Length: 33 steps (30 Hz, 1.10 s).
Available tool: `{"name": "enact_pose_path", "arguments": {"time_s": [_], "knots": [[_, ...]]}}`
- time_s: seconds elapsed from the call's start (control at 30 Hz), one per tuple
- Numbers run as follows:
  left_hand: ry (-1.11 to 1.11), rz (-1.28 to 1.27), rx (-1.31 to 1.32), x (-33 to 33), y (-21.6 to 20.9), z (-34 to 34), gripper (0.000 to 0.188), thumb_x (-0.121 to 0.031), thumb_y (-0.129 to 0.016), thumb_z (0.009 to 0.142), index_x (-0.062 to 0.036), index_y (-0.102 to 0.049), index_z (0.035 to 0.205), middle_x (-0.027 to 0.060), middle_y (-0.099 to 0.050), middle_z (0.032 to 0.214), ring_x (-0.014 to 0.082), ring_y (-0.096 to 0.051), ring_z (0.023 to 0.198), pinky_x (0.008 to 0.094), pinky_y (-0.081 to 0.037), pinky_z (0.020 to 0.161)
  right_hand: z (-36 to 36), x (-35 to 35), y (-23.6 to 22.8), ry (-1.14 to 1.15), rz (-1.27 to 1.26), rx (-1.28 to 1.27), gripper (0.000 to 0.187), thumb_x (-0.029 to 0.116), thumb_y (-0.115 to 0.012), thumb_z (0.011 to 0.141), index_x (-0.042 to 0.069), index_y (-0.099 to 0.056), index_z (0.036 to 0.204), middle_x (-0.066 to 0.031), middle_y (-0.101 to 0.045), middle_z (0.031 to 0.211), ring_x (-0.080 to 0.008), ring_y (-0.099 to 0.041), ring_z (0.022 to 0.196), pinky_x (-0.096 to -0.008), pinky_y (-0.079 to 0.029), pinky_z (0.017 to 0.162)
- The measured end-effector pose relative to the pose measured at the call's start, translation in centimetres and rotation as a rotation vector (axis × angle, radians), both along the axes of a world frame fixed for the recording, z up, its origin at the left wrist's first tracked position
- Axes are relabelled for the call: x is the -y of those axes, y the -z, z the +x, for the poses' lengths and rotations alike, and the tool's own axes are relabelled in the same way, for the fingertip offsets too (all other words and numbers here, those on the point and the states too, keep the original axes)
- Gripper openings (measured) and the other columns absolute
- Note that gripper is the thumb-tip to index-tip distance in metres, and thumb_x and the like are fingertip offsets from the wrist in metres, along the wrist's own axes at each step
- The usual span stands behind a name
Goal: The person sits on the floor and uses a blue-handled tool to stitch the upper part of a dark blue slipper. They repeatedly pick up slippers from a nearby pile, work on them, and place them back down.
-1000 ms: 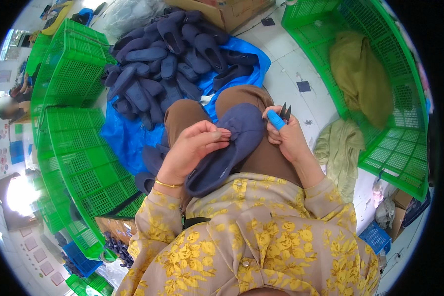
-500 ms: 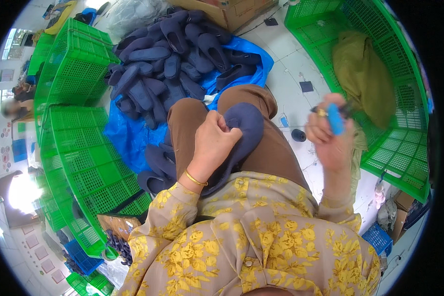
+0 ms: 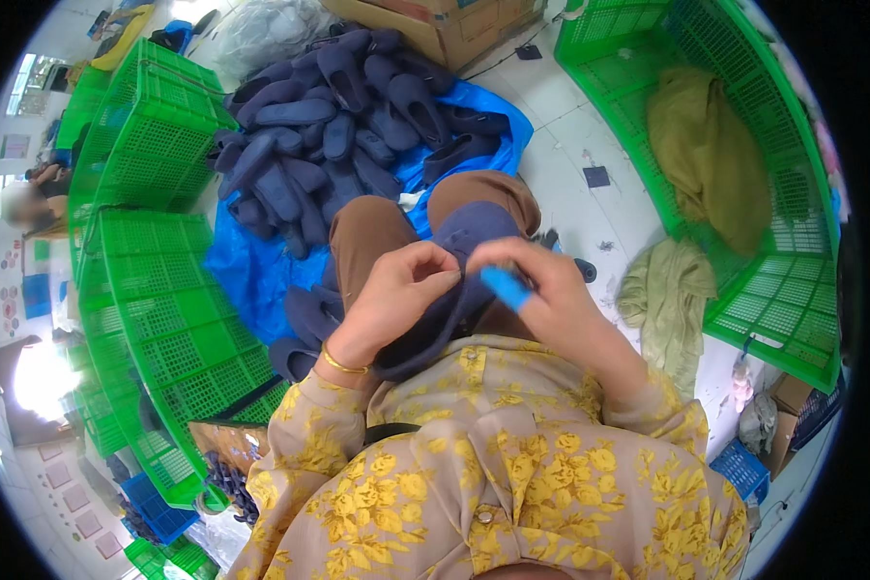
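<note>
A navy slipper [image 3: 462,224] lies across my brown-trousered lap, its toe pointing away from me. My left hand [image 3: 389,295], with a gold bangle at the wrist, is closed in a pinch over the slipper's middle. Whatever its thumb and forefinger hold is too small to make out. Close beside it, my right hand [image 3: 551,295] has curled, closed fingers over the slipper's right side. A blue wrap [image 3: 505,287] covers one of its fingers. Something dark shows behind its knuckles; its kind is unclear. More navy slippers [image 3: 304,319] rest by my left thigh.
Ahead, a large pile of navy slippers [image 3: 338,135] lies on a blue sheet [image 3: 237,275]. Green crates [image 3: 179,261] stand at left; another green crate [image 3: 783,309] at right holds olive cloth [image 3: 710,155]. Pale cloth [image 3: 669,295] hangs beside it. A cardboard box [image 3: 454,34] stands beyond the pile.
My right hand has come from the far right, over the floor, in to the slipper beside my left hand. My left hand has shifted slightly down and is now pinching above the slipper.
</note>
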<state>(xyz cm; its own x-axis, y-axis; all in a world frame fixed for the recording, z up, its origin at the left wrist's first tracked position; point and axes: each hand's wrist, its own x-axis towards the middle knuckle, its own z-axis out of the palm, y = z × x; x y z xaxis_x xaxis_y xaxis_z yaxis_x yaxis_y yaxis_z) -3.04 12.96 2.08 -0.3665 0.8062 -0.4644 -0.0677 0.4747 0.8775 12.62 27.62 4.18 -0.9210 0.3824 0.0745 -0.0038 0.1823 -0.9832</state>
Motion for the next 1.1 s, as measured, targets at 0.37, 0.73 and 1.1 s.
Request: {"name": "enact_pose_path", "arguments": {"time_s": [0.37,0.73,1.1], "knots": [[0.019,0.029,0.046,0.6,0.2,-0.3,0.009,-0.008,-0.058,0.097,-0.0005,-0.062,0.099,0.0044,-0.066,0.104,0.0092,-0.058,0.096,0.0241,-0.046,0.09,-1.4,-0.9,3.8,-0.112,0.096,0.146,0.026,-0.002,-0.053,0.079,0.006,-0.063,0.101,-0.0143,-0.065,0.094,-0.0322,-0.062,0.086,-0.037,-0.049,0.076],[-0.022,0.053,-0.243,-0.2,0.3,0.9,0.009,-0.009,-0.061,0.093,-0.0003,-0.064,0.094,0.0023,-0.065,0.089,0.0094,-0.059,0.079,0.0242,-0.047,0.073,-1.3,0.3,4.4,-0.025,0.189,0.098,0.019,0.008,-0.064,0.082,0.007,-0.063,0.101,-0.0121,-0.061,0.092,-0.0331,-0.06,0.079,-0.0387,-0.048,0.068],[-0.266,0.207,0.398,-0.5,0.2,1.4,0.009,-0.012,-0.059,0.097,-0.0037,-0.055,0.096,-0.0022,-0.052,0.074,0.0034,-0.042,0.055,0.0184,-0.036,0.049,-0.9,-1.9,5.7,0.302,-1.011,-0.121,0.011,0.014,-0.055,0.1,0.008,-0.061,0.107,0.0042,-0.043,0.068,-0.0034,-0.032,0.053,-0.0199,-0.029,0.049]]}}
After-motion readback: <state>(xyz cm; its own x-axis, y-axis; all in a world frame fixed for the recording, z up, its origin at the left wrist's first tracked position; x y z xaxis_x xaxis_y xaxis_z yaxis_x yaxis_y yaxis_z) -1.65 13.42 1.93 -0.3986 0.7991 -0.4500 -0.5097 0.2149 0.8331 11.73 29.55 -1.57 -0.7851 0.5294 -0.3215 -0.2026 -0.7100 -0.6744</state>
